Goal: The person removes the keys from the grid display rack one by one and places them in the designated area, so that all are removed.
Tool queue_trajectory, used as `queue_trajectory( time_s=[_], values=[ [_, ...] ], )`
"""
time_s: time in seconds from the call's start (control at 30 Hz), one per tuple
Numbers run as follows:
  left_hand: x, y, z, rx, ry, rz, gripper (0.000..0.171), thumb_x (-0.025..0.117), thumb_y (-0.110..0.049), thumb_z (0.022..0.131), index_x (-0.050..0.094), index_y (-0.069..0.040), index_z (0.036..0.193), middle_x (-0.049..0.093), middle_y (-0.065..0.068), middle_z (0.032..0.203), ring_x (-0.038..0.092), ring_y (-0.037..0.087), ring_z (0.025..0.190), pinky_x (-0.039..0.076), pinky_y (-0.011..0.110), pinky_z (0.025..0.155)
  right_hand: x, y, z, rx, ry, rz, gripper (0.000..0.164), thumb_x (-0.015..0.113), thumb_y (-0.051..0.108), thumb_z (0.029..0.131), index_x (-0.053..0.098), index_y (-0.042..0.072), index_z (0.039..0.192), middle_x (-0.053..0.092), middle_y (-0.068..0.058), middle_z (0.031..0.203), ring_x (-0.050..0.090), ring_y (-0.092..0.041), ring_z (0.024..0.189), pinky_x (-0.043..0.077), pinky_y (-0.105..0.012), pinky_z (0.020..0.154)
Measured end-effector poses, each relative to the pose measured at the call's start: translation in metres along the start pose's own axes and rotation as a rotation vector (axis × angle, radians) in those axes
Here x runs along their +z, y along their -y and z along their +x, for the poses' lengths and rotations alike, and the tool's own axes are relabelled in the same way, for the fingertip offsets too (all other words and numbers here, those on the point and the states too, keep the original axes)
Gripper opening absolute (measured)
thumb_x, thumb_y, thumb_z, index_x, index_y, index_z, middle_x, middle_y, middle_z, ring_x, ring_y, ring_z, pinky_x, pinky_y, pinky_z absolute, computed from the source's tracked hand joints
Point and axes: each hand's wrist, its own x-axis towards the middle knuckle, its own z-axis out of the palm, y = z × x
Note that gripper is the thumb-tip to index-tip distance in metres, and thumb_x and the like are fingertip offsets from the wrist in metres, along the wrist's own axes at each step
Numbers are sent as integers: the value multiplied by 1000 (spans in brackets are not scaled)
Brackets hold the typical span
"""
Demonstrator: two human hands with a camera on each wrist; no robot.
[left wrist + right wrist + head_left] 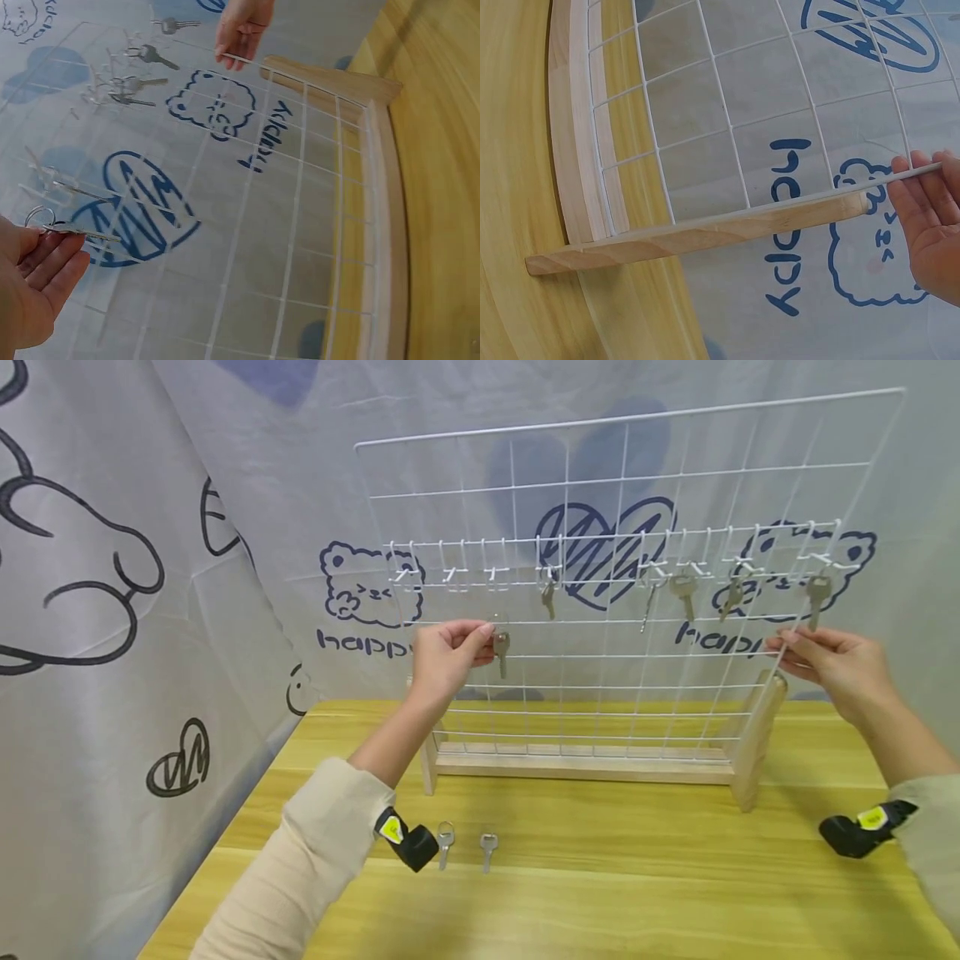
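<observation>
Left hand (pixel 452 653) is pinching a key (pixel 502 647) at its ring (pixel 39 209); right hand (pixel 840 664) is gripping the grid (pixel 600 655); steady bracing should be helping.

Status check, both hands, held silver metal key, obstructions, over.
Left hand pinching ringed silver metal key. Right hand gripping white wire grid by its edge. Nothing visibly blocking key.
</observation>
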Motion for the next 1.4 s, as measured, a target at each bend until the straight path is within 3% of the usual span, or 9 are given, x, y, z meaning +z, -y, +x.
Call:
queue_trajectory(
  time_s=[0.2, 0.4, 0.6, 0.87, 1.1, 1.23, 1.4],
  values=[
    [3, 22, -7, -85, 65, 1, 21, 58, -6, 90, 63, 11, 103, 67, 26, 100, 66, 9, 67, 59, 30, 75, 0, -1, 0, 9, 1, -20, 5, 67, 22, 82, 70, 19, 85, 73, 10, 80, 68, -2, 74, 56, -14, 66],
    [6, 42, -13, -106, 135, -21, 20, 56, -3, 91, 61, 14, 101, 68, 26, 95, 64, 6, 64, 59, 32, 74, -3, 2, 1, -10, 38, -41, 6, 66, 19, 85, 70, 17, 87, 73, 9, 81, 69, -3, 75, 56, -15, 67],
    [7, 56, -20, -152, 133, -40, 19, 55, -2, 91, 61, 14, 100, 69, 25, 92, 64, 7, 63, 60, 29, 70, -4, 3, 1, -6, 56, -50, 6, 65, 19, 85, 71, 18, 86, 73, 9, 81, 69, -3, 76, 56, -15, 67],
    [10, 71, -26, -196, 143, -58, 18, 55, -2, 92, 61, 13, 100, 68, 26, 95, 64, 6, 63, 60, 35, 74, -5, 3, 2, 3, 49, -47, 5, 66, 19, 84, 71, 17, 86, 73, 9, 81, 69, -3, 74, 57, -15, 67],
    [11, 86, -35, -242, 155, -81, 18, 54, -2, 92, 60, 12, 101, 69, 14, 83, 63, 7, 63, 60, 30, 70, -5, 2, 2, -10, 42, -40, 6, 65, 18, 85, 71, 18, 86, 73, 9, 81, 69, -3, 75, 57, -15, 67],
    [10, 99, -41, -275, 159, -102, 19, 54, -4, 92, 60, 12, 102, 68, 5, 79, 64, 7, 64, 60, 27, 69, -4, 1, 1, -10, 10, -65, 5, 66, 21, 84, 69, 18, 86, 73, 10, 80, 68, -2, 75, 56, -15, 67],
    [11, 121, -55, -309, 203, -81, 21, 53, -6, 93, 59, 11, 103, 68, 5, 80, 63, 6, 66, 59, 27, 72, -2, 0, 2, -16, -12, -57, 6, 67, 21, 82, 68, 16, 85, 72, 10, 79, 68, -2, 74, 57, -15, 66]
  ],
)
